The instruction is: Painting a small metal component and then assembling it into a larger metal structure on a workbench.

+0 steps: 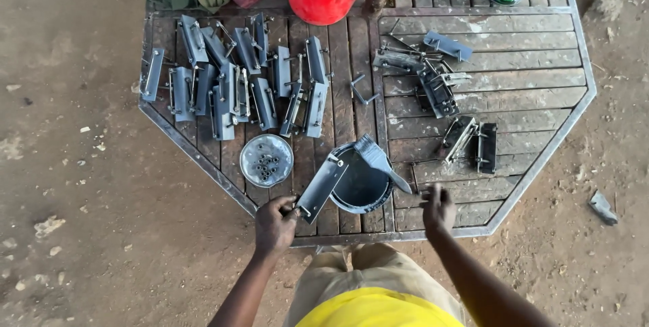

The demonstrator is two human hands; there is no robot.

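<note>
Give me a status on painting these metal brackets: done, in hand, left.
Done, apparently: the large cluster of grey-painted metal brackets on the octagonal wooden table.

In hand: the left hand grips one grey flat metal bracket beside the round open paint can, where the flat paintbrush rests; the right hand is empty.

Left, likely: the darker metal brackets at right.

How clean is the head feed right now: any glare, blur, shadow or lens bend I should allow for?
Head view: soft, even light with no hard shadows; the round lid gives a mild sheen, no blown glare. The table bows slightly toward the frame edges. The left hand holding a grey bracket is sharp; the right hand looks slightly smeared. The paint can's interior reads dark.
</note>
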